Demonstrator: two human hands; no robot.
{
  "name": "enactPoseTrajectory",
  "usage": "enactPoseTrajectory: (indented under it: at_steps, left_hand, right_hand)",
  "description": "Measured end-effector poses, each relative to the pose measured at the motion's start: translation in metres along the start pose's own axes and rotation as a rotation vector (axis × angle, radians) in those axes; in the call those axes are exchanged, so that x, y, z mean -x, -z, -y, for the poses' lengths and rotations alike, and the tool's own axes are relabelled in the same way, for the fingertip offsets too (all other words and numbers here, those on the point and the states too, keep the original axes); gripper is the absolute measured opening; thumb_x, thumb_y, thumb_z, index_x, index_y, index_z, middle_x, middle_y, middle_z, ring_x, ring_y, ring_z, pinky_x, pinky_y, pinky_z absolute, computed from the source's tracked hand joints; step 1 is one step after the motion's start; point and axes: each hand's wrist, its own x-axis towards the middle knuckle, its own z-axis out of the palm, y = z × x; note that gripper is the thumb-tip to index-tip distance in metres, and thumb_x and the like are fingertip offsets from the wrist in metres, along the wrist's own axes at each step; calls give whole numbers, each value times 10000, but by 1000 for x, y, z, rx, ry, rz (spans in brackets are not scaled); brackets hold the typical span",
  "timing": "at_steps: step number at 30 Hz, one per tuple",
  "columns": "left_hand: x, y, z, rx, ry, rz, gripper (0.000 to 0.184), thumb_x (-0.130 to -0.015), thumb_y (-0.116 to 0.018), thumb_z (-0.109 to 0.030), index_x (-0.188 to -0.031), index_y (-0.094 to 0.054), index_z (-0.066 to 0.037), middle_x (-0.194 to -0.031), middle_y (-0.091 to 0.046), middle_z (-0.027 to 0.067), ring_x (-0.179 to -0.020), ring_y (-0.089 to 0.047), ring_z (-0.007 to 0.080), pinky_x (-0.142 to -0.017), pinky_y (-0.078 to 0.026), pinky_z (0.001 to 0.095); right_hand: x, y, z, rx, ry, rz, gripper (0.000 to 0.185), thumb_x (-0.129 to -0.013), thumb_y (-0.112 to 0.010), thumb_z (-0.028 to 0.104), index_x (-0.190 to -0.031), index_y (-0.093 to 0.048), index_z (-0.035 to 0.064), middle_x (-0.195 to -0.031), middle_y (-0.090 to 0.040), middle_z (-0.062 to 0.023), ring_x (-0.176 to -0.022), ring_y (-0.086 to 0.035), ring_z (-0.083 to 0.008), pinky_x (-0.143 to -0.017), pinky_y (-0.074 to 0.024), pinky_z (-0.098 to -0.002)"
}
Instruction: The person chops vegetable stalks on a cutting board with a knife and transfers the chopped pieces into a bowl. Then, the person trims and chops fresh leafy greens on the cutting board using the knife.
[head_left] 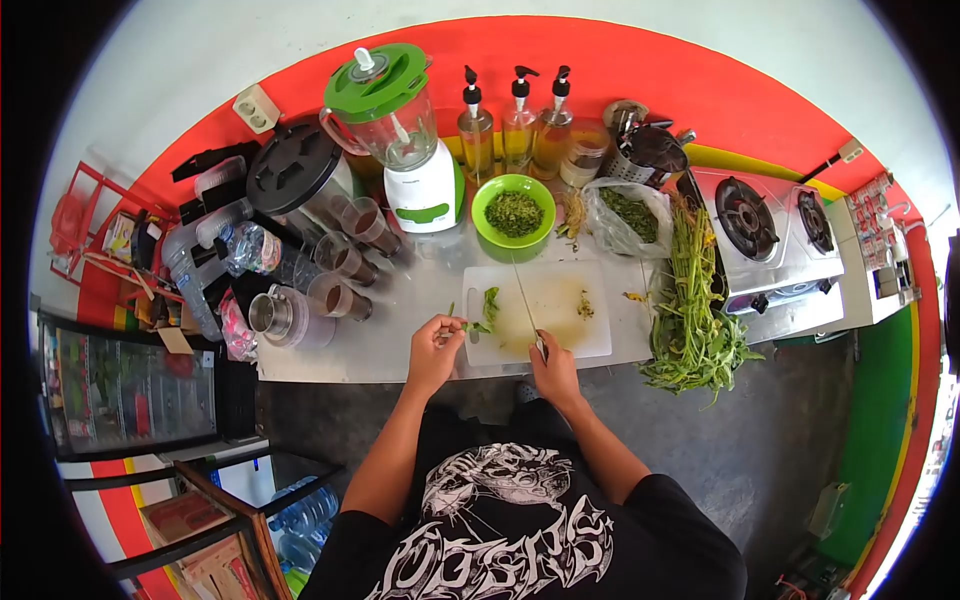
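My right hand (556, 372) is closed around the handle of a knife (526, 299), whose long thin blade points away from me over a white cutting board (590, 345). At the board's left edge my left hand (434, 352) is pinched on a small leafy green sprig (477, 328). A few loose green leaves (490, 305) lie on the board between the hands, and a small pile of chopped bits (585, 305) is at its right side. Just behind the board stands a green bowl (490, 241) holding chopped greens (514, 214).
A bundle of leafy stems (690, 300) hangs over the counter's front edge, beside a gas stove (780, 285). Behind are a plastic bag of greens (640, 215), a blender (420, 185) and pump bottles (518, 135). Cups of dark liquid (345, 300) and a flask (285, 318) stand left.
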Motion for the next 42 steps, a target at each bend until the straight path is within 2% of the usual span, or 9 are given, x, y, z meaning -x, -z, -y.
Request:
enactPoseTrajectory:
  at_steps: [1,3,11,13,15,22,25,38,42]
  left_hand:
    - [-3,-3,-2,1,-4,10,48,-880,-641,20,-903,-603,4,-1059,-702,83,-901,-624,114,-721,-486,264]
    - [-10,-11,-5,176,10,50,34,-880,-601,28,-894,-584,2,-996,-686,86,-888,-638,127,-725,-489,266]
    - [-23,-78,20,361,220,145,49,-873,-542,5,-901,-575,-17,-853,-618,38,-789,-637,147,-727,-483,290]
    - [-23,-92,26,179,210,121,58,-885,-587,-20,-943,-592,-11,-841,-624,37,-793,-639,148,-719,-485,295]
    - [-21,-99,26,-71,103,176,103,-883,-633,-50,-976,-605,-15,-846,-636,49,-780,-642,172,-721,-492,313]
    - [-14,-117,35,-710,-231,140,262,-851,-752,-162,-1062,-658,-40,-937,-667,112,-917,-621,308,-815,-502,412]
    - [-12,-119,41,-662,-235,129,254,-868,-732,-168,-1082,-660,-50,-959,-657,119,-990,-601,314,-851,-492,418]
    - [-10,-134,50,-802,-221,20,247,-864,-680,-70,-1105,-636,-41,-924,-652,125,-963,-608,351,-849,-500,436]
    - [-18,-146,28,-473,-204,16,240,-868,-676,-15,-1103,-633,-17,-918,-671,139,-827,-653,309,-741,-523,394]
  right_hand:
    - [0,4,-3,1,-2,-11,316,-940,-615,157,-1183,-615,-46,-877,-671,-280,-811,-652,-467,-722,-508,-495]
    - [2,11,-8,18,6,-78,284,-932,-651,178,-1102,-643,-49,-653,-589,-178,-561,-569,-300,-557,-423,-406]
    - [15,47,-12,23,-59,1,251,-955,-625,200,-898,-630,-45,-613,-593,-131,-532,-566,-233,-552,-422,-377]
    - [19,52,-16,13,-118,25,262,-962,-616,208,-884,-628,-42,-608,-598,-122,-534,-572,-226,-555,-427,-375]
    - [21,54,-19,-8,-165,55,271,-958,-620,236,-948,-652,-33,-662,-611,-205,-631,-610,-395,-604,-451,-460]
    - [23,48,-35,45,-135,103,286,-1001,-554,273,-958,-592,-7,-732,-645,-255,-720,-625,-480,-669,-477,-554]
    - [23,47,-36,116,-54,68,279,-1014,-540,254,-949,-566,-16,-674,-636,-201,-663,-635,-427,-631,-475,-497]
    - [24,56,-33,141,-31,91,264,-921,-637,234,-1016,-589,-8,-766,-654,-267,-766,-632,-493,-707,-490,-558]
    - [15,60,-36,182,-112,85,263,-925,-628,259,-943,-590,-1,-755,-656,-272,-755,-636,-489,-708,-493,-573]
